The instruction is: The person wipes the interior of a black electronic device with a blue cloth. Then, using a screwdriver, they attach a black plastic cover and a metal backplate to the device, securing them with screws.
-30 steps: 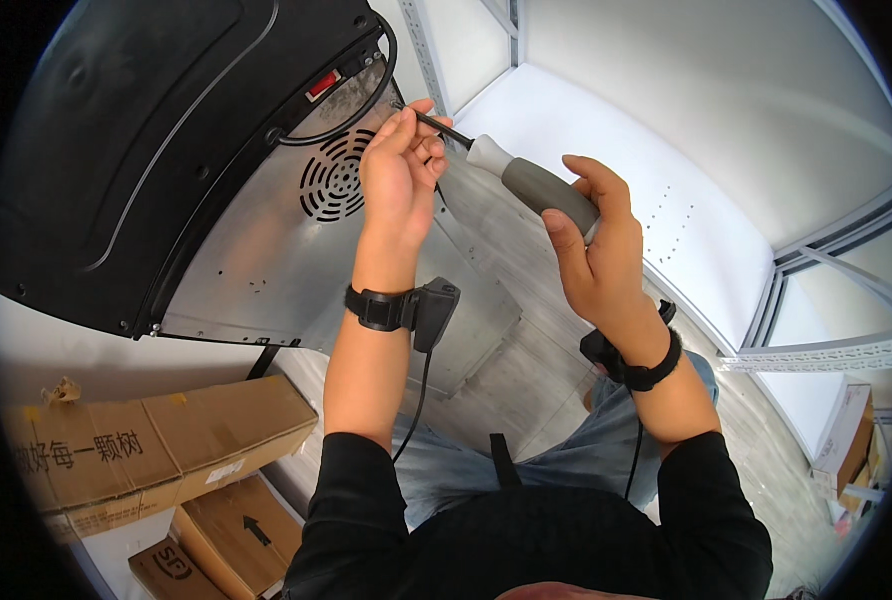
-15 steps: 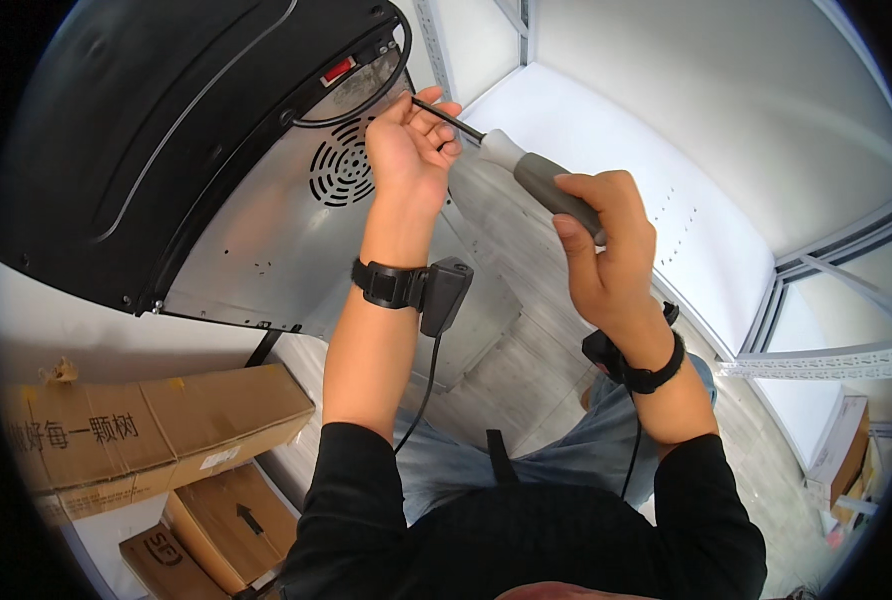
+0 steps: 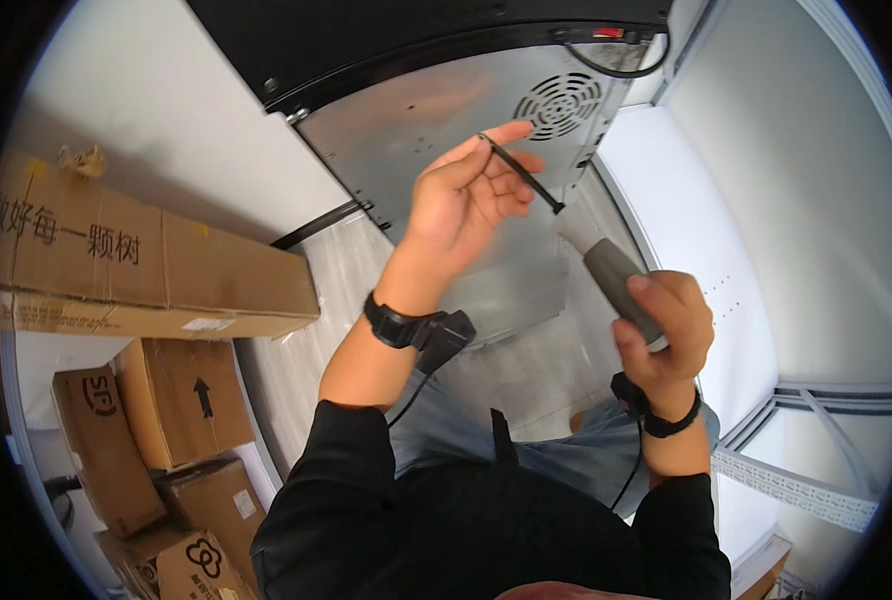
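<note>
A screwdriver with a grey handle and dark shaft slants between my two hands, its tip toward the upper left. My right hand is closed round the rear of the handle. At the tip end, the thumb and index finger of my left hand pinch the shaft, while the other fingers curl loosely. Whether a small screw sits at the tip, I cannot make out. Behind my left hand stands a machine's silver metal panel with a round slotted vent. Both hands appear apart from the panel.
Above the panel is a black cover, with a red switch and a looped black cable at its right. Cardboard boxes are stacked at the left. A white panel and metal framing border the right.
My view has turned left, so the machine sits farther right and higher and more boxes show. The screwdriver and both hands have come away from the area by the cable and switch.
</note>
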The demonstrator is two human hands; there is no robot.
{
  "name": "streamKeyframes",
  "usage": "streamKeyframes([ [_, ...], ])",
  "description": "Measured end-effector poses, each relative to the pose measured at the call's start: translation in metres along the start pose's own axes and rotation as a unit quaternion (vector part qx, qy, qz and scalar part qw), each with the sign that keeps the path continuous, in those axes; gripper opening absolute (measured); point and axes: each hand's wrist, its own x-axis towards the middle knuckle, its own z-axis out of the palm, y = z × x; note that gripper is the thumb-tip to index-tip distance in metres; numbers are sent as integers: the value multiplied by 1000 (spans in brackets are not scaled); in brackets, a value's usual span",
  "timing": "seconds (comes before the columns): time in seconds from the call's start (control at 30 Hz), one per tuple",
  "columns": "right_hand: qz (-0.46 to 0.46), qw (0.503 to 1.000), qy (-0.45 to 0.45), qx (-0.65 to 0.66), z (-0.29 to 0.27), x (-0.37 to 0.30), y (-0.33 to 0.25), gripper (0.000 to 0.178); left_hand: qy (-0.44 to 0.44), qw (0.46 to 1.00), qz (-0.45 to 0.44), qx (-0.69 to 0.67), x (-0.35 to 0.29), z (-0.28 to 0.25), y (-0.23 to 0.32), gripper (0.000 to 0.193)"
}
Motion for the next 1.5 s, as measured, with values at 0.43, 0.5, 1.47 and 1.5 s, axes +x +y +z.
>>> streamKeyframes([
  [0.43,-127,986,-10,103,101,15,-86,45,-30,997,61,-41,-69,-55,71,42],
  [0.5,-132,986,11,104,107,15,-88,45,-22,997,59,-36,-71,-56,73,41],
  [1.47,-71,985,43,149,121,13,-103,44,36,997,60,7,-70,-54,75,18],
  [1.5,-110,985,23,132,114,12,-100,43,38,997,65,32,-70,-53,74,17],
])
